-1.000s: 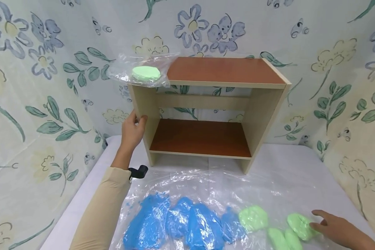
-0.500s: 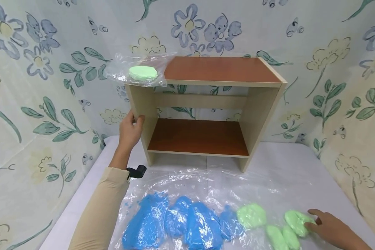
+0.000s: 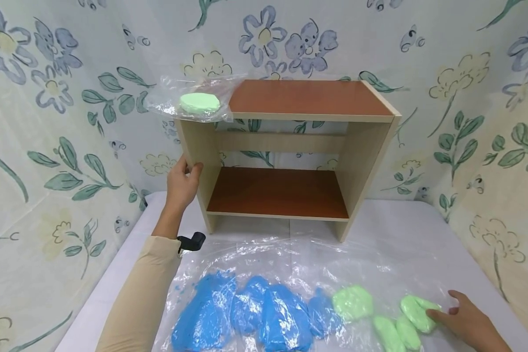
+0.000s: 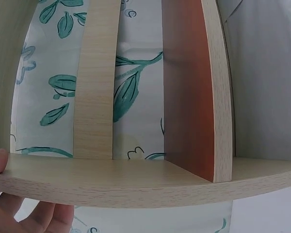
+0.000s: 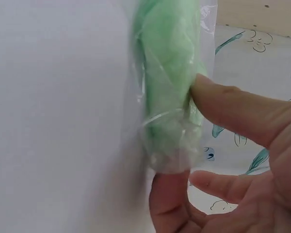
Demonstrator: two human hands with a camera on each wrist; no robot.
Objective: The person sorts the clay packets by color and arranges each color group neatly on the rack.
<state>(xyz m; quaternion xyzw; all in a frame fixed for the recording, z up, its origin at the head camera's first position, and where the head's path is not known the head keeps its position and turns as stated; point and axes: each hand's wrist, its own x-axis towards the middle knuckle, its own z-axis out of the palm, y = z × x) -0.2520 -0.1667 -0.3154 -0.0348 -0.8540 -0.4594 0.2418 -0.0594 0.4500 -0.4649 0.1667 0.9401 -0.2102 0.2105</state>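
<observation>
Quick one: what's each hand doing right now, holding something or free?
Left hand: closed, gripping the shelf's side panel.
Right hand: thumb touching a plastic-covered green lump; whether it grips cannot be told.

Floral walls [image 3: 361, 29], pale surface [image 3: 405, 227]
Beyond the left hand [image 3: 182, 186], blue flowers [image 3: 52, 87] and green leaves [image 3: 63, 181]; past the right hand [image 3: 466, 320], creamier wall [image 3: 519, 200].

We've a white table [image 3: 405, 225] here, bearing a shelf unit [image 3: 277, 193], blue lumps [image 3: 286, 318] and green lumps [image 3: 353, 302] in clear plastic [image 3: 264, 254]!
</observation>
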